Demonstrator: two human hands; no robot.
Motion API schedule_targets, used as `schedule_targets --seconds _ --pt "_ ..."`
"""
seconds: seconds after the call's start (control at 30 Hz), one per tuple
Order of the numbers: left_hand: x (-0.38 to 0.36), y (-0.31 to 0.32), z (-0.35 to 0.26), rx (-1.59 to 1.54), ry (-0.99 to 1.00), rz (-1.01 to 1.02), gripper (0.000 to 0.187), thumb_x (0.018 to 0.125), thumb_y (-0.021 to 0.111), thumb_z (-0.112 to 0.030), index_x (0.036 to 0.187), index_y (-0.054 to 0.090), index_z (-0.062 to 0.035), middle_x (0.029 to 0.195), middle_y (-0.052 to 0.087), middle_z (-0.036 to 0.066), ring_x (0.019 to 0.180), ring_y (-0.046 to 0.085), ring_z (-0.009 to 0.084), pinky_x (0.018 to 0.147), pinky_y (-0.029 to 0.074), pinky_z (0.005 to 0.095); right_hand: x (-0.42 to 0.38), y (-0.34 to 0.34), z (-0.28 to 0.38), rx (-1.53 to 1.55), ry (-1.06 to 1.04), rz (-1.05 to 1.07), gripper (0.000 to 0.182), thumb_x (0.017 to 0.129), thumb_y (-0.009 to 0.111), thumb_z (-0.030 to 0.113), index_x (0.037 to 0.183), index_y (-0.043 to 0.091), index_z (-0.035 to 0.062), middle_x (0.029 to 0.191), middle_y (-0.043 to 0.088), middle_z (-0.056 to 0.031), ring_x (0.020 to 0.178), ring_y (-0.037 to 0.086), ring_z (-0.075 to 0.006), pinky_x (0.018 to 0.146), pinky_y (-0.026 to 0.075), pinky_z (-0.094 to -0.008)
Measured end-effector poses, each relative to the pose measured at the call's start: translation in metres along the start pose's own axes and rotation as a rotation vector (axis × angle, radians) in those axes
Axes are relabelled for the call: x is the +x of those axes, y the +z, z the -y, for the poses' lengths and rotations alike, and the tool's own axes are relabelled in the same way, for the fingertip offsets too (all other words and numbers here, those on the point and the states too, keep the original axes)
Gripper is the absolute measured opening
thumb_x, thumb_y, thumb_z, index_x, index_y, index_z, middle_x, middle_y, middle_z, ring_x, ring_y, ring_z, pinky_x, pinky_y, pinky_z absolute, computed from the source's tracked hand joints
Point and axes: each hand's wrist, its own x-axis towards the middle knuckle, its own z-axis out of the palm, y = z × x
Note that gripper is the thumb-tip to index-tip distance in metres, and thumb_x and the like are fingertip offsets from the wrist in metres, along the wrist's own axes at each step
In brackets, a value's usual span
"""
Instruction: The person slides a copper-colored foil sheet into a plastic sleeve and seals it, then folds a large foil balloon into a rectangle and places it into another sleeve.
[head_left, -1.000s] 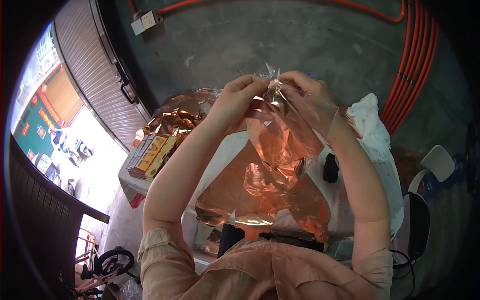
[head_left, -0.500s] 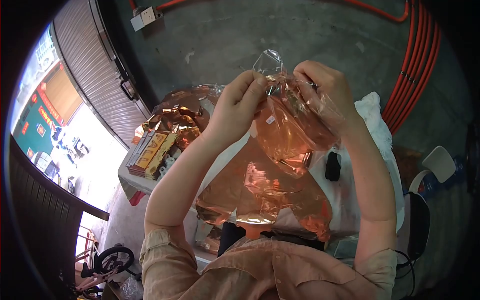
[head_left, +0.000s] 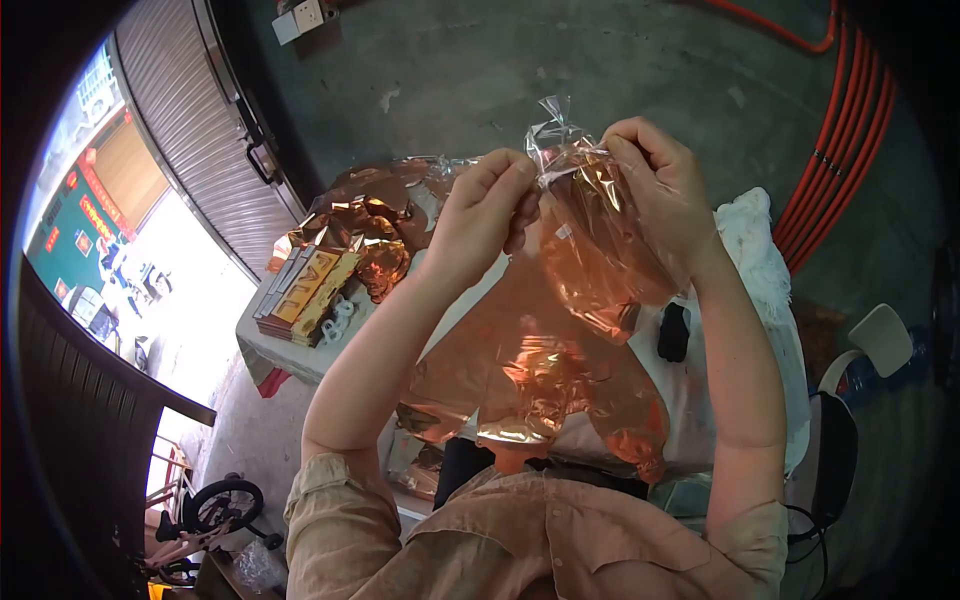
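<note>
Flat foil: a broad, shiny, copper-coloured foil piece with lobed ends (head_left: 545, 375) lies spread on the white-covered surface (head_left: 686, 392), in front of the person's beige shirt (head_left: 480, 535).
Bag: a clear, creased plastic bag with copper-coloured foil inside (head_left: 598, 245) is held up over the far end of the flat foil; a small white label (head_left: 564, 232) shows on its left part.
Left hand: beyond the flat foil, to its left, the left hand (head_left: 482, 205) is closed, thumb and fingers pinching the left edge of the bag's gathered mouth.
Right hand: beyond the flat foil, to its right, the right hand (head_left: 662, 182) is likewise nearly closed, pinching the mouth's right edge.
Packets: a stack of gold-and-silver printed packets (head_left: 305, 298) lies left of the flat foil.
Crumpled foil: a glossy copper-coloured heap (head_left: 362, 235) lies beyond and left of the flat foil.
Black item: a small, dark, oblong object (head_left: 674, 333) rests just right of the flat foil.
</note>
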Motion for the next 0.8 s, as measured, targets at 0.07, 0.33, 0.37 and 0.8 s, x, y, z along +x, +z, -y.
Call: schedule_targets --seconds 0.07,0.33,0.37,0.8 --pt "0.004 0.0 -0.006 0.066 -0.165 -0.038 0.023 0.098 0.045 -0.022 0.082 0.05 -0.0057 0.064 0.044 -0.001 0.053 0.039 0.0063 0.043 0.029 0.0205 -0.001 0.001 0.002 0.016 0.033 0.01 0.014 0.095 0.049 0.011 0.091 0.057 0.0004 0.081 0.054 0.0039 0.075 0.048 -0.0031 0.067 0.042 -0.0199" --pt "0.025 0.003 0.003 0.184 -0.03 -0.009 0.025 0.097 0.049 -0.022 0.088 0.057 -0.0006 0.067 0.053 0.002 0.054 0.047 0.0058 0.042 0.039 0.0205 0.001 -0.002 0.01 0.116 0.056 0.165 0.014 0.093 0.053 0.011 0.096 0.06 -0.0004 0.084 0.06 -0.0008 0.081 0.054 -0.0058 0.072 0.045 -0.0211" --pt "0.028 0.002 0.007 0.209 0.049 0.018 0.027 0.097 0.049 -0.023 0.091 0.058 0.0017 0.067 0.054 0.003 0.054 0.05 0.0063 0.043 0.043 0.0216 0.002 -0.003 0.008 0.113 0.056 0.162 0.014 0.093 0.053 0.011 0.096 0.06 -0.0004 0.084 0.06 -0.0008 0.081 0.054 -0.0058 0.072 0.045 -0.0211" --pt "0.024 0.005 0.0 0.221 0.074 0.025 0.027 0.098 0.048 -0.027 0.09 0.054 -0.0016 0.069 0.05 0.002 0.058 0.048 0.0074 0.051 0.049 0.0227 0.011 -0.009 0.002 0.14 0.062 0.177 0.01 0.089 0.06 0.01 0.09 0.061 0.0 0.078 0.058 0.0018 0.073 0.052 -0.0044 0.068 0.044 -0.0201"
